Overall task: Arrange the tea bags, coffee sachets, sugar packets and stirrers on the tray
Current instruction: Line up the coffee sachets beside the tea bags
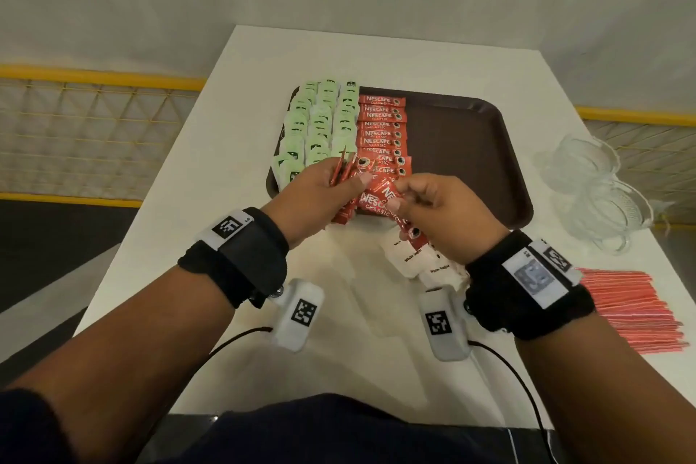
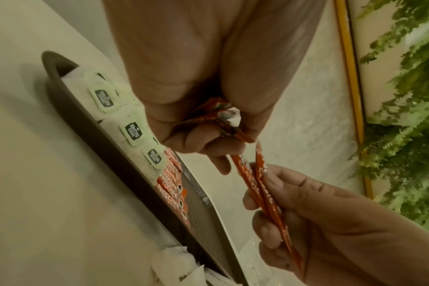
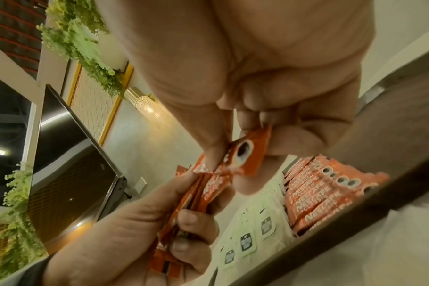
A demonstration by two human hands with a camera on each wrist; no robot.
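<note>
A brown tray (image 1: pixel 470 147) holds columns of green tea bags (image 1: pixel 320 120) on its left, with a column of red coffee sachets (image 1: pixel 382 132) beside them. Over the tray's near edge my left hand (image 1: pixel 335 181) grips a bundle of several loose coffee sachets (image 1: pixel 344 171). My right hand (image 1: pixel 408 196) pinches one sachet (image 1: pixel 376 201) at the edge of that bundle. In the right wrist view the thumb and fingers hold that sachet (image 3: pixel 243 152) by its cup-printed end. White sugar packets (image 1: pixel 418 262) lie on the table under my right wrist. Red stirrers (image 1: pixel 632 305) lie at the right.
Clear glass cups (image 1: pixel 595 192) stand on the white table (image 1: pixel 233 169) right of the tray. The right half of the tray is bare. A yellow-framed mesh rail (image 1: pixel 94 79) runs behind the table.
</note>
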